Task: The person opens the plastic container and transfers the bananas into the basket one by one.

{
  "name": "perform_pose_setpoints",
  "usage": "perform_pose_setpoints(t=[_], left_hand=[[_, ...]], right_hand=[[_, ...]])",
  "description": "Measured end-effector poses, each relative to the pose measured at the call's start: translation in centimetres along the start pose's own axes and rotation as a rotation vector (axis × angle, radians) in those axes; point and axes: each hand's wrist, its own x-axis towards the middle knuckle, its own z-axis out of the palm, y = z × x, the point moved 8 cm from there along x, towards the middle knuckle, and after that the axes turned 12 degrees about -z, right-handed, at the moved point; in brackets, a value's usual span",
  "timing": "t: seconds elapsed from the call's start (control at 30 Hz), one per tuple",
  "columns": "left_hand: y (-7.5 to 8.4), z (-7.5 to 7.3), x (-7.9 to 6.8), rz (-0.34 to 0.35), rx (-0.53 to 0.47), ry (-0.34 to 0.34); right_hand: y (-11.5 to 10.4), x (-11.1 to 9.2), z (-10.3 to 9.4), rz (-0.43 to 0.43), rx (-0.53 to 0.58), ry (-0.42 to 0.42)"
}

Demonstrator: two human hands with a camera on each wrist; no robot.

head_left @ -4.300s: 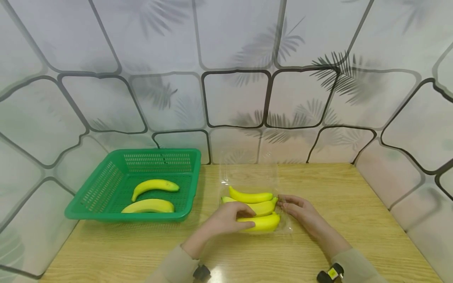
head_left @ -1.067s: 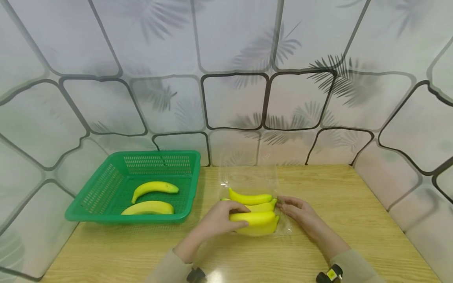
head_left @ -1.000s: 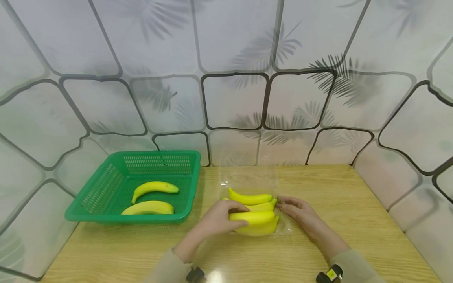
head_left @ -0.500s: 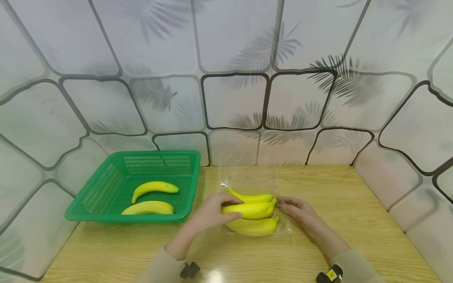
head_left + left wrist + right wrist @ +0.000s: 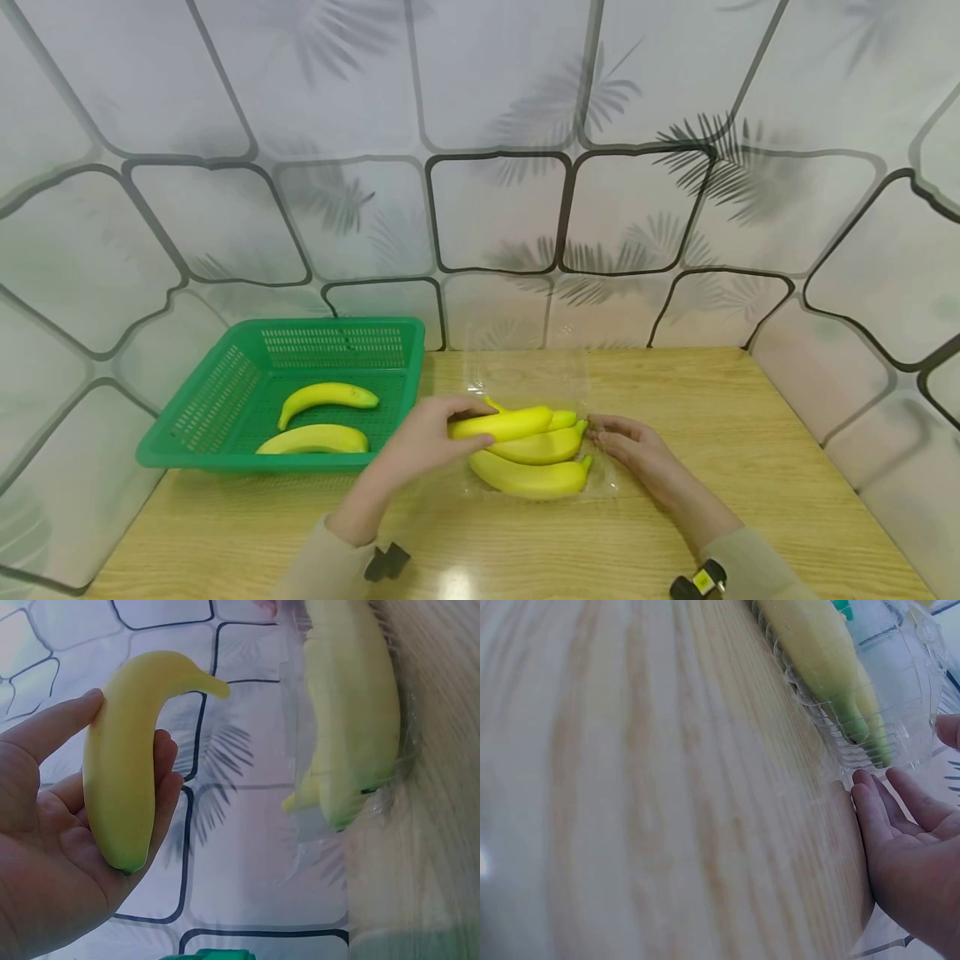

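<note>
**Left hand (image 5: 431, 437) holding a banana (image 5: 506, 425) over a clear container (image 5: 609, 485)**

The left hand's grip is narrowing round the yellow banana: the thumb is pressing one side, and the fingers are curling along the other. The held banana is lying level above the far part of the clear container, and the left wrist view is showing a gap between it and the packed fruit. Below, three more bananas are resting in the container: a far banana (image 5: 564, 419), partly hidden behind the held one, a middle banana (image 5: 551, 445) and a near banana (image 5: 531, 479). The transparent lid (image 5: 525, 367) is standing raised on the far side.

The right hand (image 5: 645, 457) is resting at the container's right edge. Its grip is staying wide, thumb apart from nearly straight fingers, and the fingertips are reaching the plastic.

On the left of the wooden counter (image 5: 720, 400), a green basket (image 5: 281, 461) is holding two bananas (image 5: 330, 393), the near one partly hidden by the basket's near wall. A black device (image 5: 699, 581) is sitting at each wrist, beside pale sleeves (image 5: 753, 567). Behind everything, a wall (image 5: 495, 208) is showing dark outlines and grey leaves.
</note>
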Motion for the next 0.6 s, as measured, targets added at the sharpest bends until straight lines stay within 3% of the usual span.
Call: perform_pose_setpoints(t=[0.3,0.6], left_hand=[[0.0,-2.0,-0.7,0.006,-0.001,0.058],[-0.6,-4.2,-1.6,-0.030,0.000,0.126]], right_hand=[[0.1,0.0,0.0,-0.007,0.006,0.006],[0.1,0.1,0.0,-0.003,0.001,0.001]])
